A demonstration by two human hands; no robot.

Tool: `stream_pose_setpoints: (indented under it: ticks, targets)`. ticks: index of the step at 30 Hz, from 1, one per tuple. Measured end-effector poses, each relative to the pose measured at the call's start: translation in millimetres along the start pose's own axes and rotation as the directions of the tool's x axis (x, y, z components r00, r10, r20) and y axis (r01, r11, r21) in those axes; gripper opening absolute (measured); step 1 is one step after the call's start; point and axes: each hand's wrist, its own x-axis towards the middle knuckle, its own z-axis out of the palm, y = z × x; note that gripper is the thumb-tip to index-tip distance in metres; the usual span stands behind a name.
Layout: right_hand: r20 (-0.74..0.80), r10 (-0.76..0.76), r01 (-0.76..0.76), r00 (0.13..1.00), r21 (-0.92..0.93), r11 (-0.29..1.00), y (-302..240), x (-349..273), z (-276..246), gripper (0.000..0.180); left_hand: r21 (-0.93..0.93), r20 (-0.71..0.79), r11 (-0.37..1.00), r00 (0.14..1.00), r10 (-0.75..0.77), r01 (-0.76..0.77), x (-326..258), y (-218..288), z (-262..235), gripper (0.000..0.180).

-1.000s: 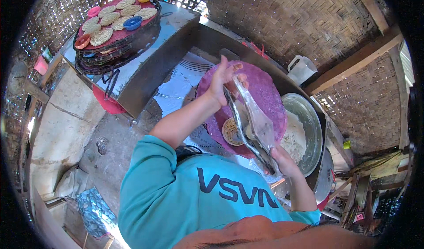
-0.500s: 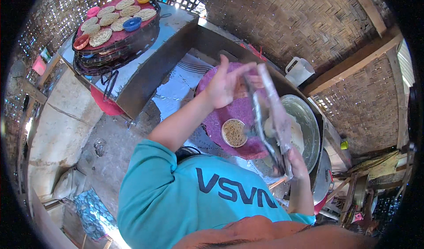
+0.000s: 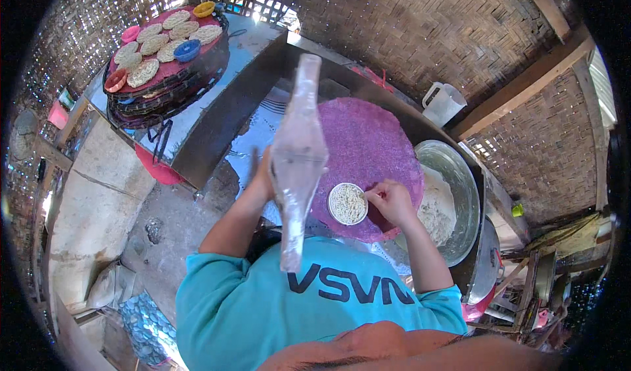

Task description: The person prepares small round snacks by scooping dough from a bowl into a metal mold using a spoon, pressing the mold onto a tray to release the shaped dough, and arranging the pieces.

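A long press-like tool [image 3: 301,150], wide in the middle with a narrow handle at each end and a shiny wrapping, stands steeply tilted on my left. My left hand [image 3: 265,173] grips it near its middle; the tool covers most of the fingers. A small round white mould [image 3: 330,211] lies on a purple round mat [image 3: 369,134], filled with thin pale strands of dough [image 3: 348,204]. At the mould's right rim are the pinched fingers of my right hand [image 3: 392,203]. Just beyond that hand, a large basin [image 3: 468,193] holds pale flour or dough [image 3: 434,213].
At the far left, a stack of round trays [image 3: 172,98] carries several pale strand discs and small coloured bowls on its pink top. A clear jug [image 3: 444,103] stands behind the basin. A dark board edge [image 3: 230,111] runs beside the mat.
The tool has swung from over the basin side to the left, leaving my right hand. That hand has come to the mould, whose strands now look paler and fuller.
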Motion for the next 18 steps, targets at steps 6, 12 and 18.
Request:
stream_pose_setpoints:
  ticks: [6, 12, 18]
  targets:
    - [0.075, -0.011, 0.01, 0.997, 0.012, 1.0, -1, 3, -1, 0.02, 0.819, -0.078, 0.547, 0.912, 0.404, -0.172, -36, 66, 44, 0.036]
    - [0.01, -0.082, 0.082, 0.997, 0.016, 0.996, -19, 24, -17, 0.021, 0.572, -0.033, 0.752, 0.908, 0.419, -0.326, -34, 72, 45, 0.036]
    - [-0.016, -0.123, 0.123, 0.992, 0.032, 0.992, -30, 75, 10, 0.024, 0.836, 0.134, 0.406, 0.856, 0.5, -0.368, -30, 73, 46, 0.033]
